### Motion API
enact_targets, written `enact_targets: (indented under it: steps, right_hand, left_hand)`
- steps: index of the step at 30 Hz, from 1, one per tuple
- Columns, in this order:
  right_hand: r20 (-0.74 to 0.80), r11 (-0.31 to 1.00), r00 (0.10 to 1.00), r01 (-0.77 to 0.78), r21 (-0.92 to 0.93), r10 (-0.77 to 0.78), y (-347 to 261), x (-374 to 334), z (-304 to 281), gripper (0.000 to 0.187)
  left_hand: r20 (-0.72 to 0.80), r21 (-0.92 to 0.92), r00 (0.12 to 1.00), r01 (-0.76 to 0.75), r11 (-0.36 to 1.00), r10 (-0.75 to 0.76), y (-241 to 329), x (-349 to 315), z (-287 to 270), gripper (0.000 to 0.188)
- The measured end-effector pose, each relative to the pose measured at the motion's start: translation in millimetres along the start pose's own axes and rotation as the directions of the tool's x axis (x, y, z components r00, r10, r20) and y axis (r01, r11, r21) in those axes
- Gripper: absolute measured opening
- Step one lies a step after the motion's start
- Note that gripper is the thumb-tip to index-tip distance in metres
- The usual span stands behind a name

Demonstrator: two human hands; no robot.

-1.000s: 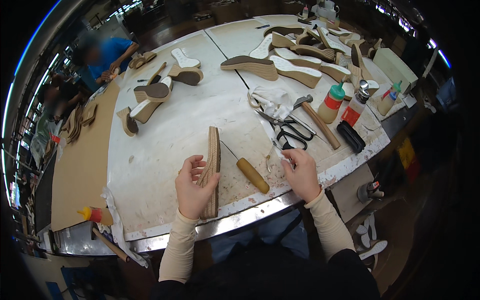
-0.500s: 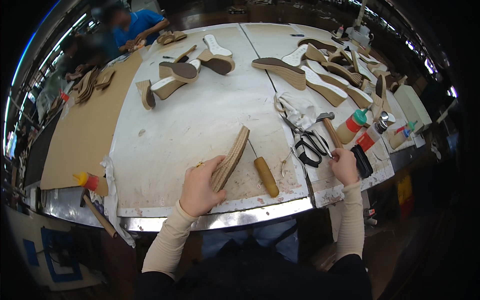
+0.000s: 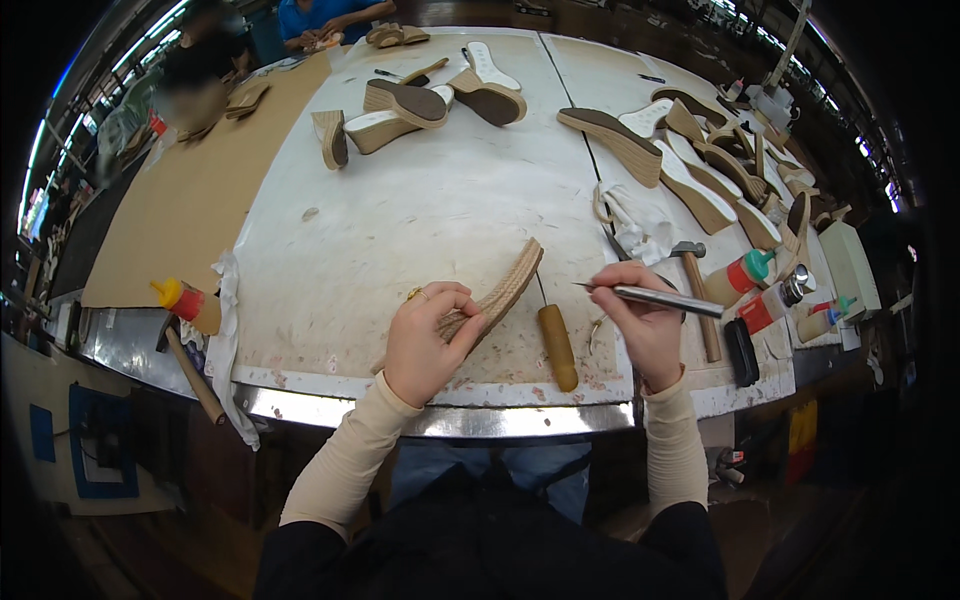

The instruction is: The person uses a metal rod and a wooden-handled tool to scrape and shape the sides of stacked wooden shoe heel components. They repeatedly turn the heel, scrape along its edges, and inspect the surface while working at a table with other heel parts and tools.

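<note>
My left hand (image 3: 430,342) grips a tan braided wedge sole piece (image 3: 514,278) near its lower end. The piece stands tilted on its edge, its upper end pointing away to the right. Between the fingers of my right hand (image 3: 645,325) is a slim silver pen-shaped tool (image 3: 665,297), its thin point toward the sole piece but apart from it. An awl (image 3: 557,350) with a yellowish handle lies between my hands. Beyond my right hand, black-handled scissors are mostly hidden. A hammer (image 3: 702,305) and a black brush (image 3: 741,352) lie to its right.
Wedge soles (image 3: 405,103) lie at the far left, with more heaped at the far right. Squeeze bottles (image 3: 738,277) stand at right, another (image 3: 187,305) at left beside a second hammer (image 3: 195,378). A white cloth (image 3: 640,225) lies mid-right. A co-worker (image 3: 325,20) sits across the table.
My right hand has lifted the silver pen-shaped tool off the table and brought it left toward the sole piece. My left hand has shifted its grip, and the sole piece leans lower. The view has shifted.
</note>
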State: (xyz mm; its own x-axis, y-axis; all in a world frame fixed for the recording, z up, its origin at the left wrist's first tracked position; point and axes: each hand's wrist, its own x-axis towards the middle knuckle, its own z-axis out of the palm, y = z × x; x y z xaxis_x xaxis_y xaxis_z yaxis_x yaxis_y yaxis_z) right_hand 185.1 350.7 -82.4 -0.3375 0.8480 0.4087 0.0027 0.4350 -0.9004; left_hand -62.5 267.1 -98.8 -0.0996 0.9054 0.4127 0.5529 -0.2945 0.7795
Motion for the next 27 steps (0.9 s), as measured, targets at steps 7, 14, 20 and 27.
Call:
enact_targets:
  steps: [7, 14, 20, 27]
  right_hand:
    - [0.273, 0.97, 0.937, 0.24, -0.043, -0.219, -6.4, 33.0, 51.6, 0.007]
    - [0.205, 0.987, 0.966, 0.162, -0.002, -0.159, 15.3, 18.7, 65.6, 0.016]
    - [0.171, 0.943, 0.934, 0.327, -0.058, -0.313, 27.1, 13.1, 69.7, 0.02]
    - [0.211, 0.936, 0.923, 0.344, -0.076, -0.322, 20.1, 16.9, 69.3, 0.018]
  left_hand:
    - [0.011, 0.037, 1.0, -0.021, 0.999, 0.02, -4.3, -0.5, 1.3, 0.008]
    - [-0.068, -0.028, 0.998, 0.001, 1.0, -0.003, -2.2, -0.3, -1.9, 0.011]
    - [-0.112, 0.023, 0.991, 0.076, 0.997, -0.073, -0.1, 2.2, 6.5, 0.014]
    - [-0.104, -0.028, 0.985, 0.135, 0.99, -0.138, -0.3, 1.0, 7.3, 0.011]
